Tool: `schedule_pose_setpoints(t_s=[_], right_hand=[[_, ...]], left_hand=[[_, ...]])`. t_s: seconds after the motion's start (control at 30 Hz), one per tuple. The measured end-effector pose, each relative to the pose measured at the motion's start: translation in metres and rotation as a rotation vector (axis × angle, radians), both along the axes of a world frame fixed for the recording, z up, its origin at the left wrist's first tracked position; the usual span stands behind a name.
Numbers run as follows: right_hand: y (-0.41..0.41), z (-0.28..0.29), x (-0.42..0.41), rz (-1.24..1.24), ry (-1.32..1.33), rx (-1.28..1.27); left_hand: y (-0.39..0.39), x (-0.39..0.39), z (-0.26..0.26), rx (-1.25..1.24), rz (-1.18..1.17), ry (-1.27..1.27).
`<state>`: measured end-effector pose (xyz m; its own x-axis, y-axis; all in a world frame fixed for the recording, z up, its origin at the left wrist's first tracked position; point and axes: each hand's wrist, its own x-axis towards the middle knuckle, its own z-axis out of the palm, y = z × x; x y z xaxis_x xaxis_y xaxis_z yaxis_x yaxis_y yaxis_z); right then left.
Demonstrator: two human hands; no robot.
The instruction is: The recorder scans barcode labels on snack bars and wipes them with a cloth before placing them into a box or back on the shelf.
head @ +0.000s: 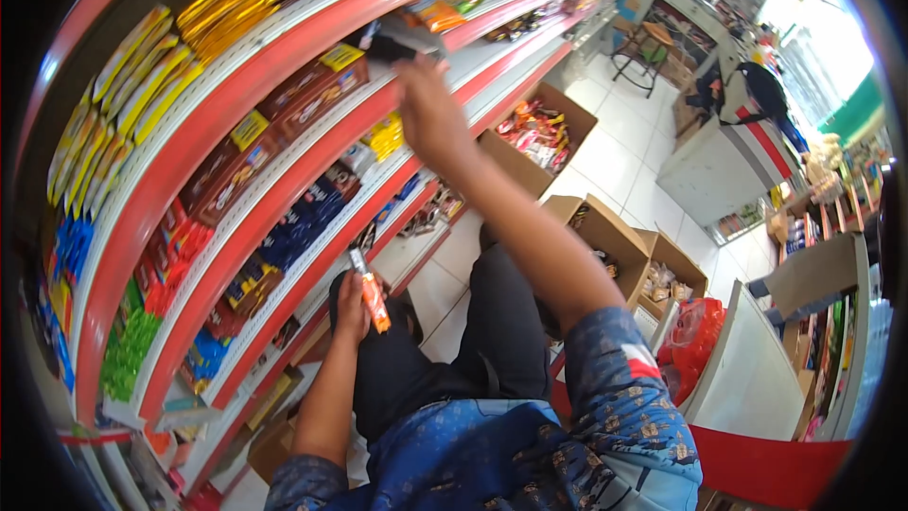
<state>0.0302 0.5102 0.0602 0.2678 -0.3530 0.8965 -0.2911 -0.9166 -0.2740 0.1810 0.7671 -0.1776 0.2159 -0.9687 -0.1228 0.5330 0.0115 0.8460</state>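
Observation:
My left hand (355, 305) rests by my left knee, shut on an orange and white snack packet (370, 291) held lengthwise. My right hand (427, 103) is raised at the shelves, blurred, in front of the edge of a middle shelf. A dark, blurred item (397, 42) lies just beyond its fingertips; whether the hand touches or holds it cannot be told. Left of that hand, brown snack boxes with yellow labels (319, 85) stand on the shelf. Below them lie dark blue packets (301, 220) and yellow packets (384, 136).
Red-edged metal shelves (284, 156) curve along the left, with yellow sachets (145, 78) and green packets (131, 355). On the tiled floor stand a cardboard box of red packets (521, 149) and further open boxes (613, 234). A stool (645, 50) and a white counter (723, 170) are farther off.

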Motion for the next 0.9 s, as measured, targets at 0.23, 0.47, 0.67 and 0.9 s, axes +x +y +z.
schedule_pose_setpoints(t_s=[0.23,0.47,0.67,0.9], right_hand=[[0.213,-0.153,-0.074,0.313,0.512,1.13],[0.237,-0.199,-0.101,0.491,0.212,1.358],[0.177,-0.169,-0.166,0.214,0.103,1.293],[0.1,-0.169,-0.258,0.077,-0.594,1.321]], left_hand=[[0.0,-0.011,0.007,0.097,-0.025,-0.084],[-0.008,-0.067,0.011,0.063,0.289,-0.246],[-0.072,-0.12,0.025,0.075,0.114,-0.103],[-0.16,-0.198,0.001,0.002,-0.364,-0.894]])
